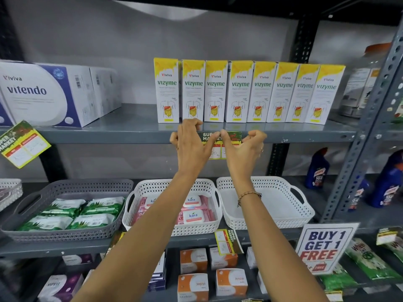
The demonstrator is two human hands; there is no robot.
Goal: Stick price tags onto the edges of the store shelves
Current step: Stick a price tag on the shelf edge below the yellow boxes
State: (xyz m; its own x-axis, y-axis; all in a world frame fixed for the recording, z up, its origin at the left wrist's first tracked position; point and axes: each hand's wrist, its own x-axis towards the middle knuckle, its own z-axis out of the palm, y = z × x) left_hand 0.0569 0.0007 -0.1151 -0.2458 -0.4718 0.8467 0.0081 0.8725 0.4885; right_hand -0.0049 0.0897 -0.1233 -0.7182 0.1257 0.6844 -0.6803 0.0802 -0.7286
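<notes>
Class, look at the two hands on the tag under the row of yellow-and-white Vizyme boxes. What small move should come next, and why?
Probably slide both thumbs outward along the top strip of the green, yellow and red paper price tag, pressing it flat onto the grey metal shelf edge. The left hand and right hand both pinch it at the middle, while its lower part hangs free below the edge.

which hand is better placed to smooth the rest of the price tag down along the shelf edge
Likely the right hand. Both thumbs meet at the top middle of the price tag on the shelf edge, but the left hand covers its own side, while the tag's uncovered strip lies by the right thumb.
</notes>
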